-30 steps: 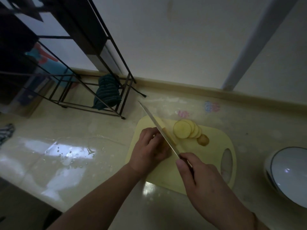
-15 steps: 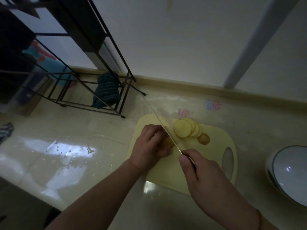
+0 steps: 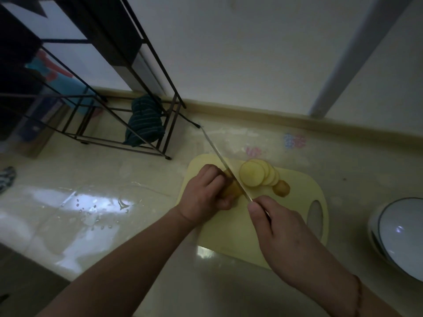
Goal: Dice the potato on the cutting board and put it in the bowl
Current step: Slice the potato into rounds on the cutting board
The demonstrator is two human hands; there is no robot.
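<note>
View from above, looking down at a dim, glossy pale countertop (image 3: 96, 202) w/ two bare forearms reaching in. A pale yellow cutting board (image 3: 231, 227) lies center-right. The left hand (image 3: 206, 191) sits on the board's left part, fingers curled over the uncut piece of potato (image 3: 233, 189), pinning it down. The right hand (image 3: 281, 229) is wrapped around the handle of a knife (image 3: 225, 164); handle itself hidden inside the fist. The thin blade runs up and left, its edge against the potato just beside the left fingertips, tip past the board's far edge. Right of the blade, a fanned row of round potato slices (image 3: 254, 173) lies on the board, overlapping; a small end piece (image 3: 281, 188) w/ skin rests just beside them. A white bowl (image 3: 402, 236) w/ dark rim stands on the counter at far right, apart from the board, cut off by the frame edge. Back left: black wire rack (image 3: 128, 92) w/ a dark striped cloth (image 3: 144, 121) under it.
</note>
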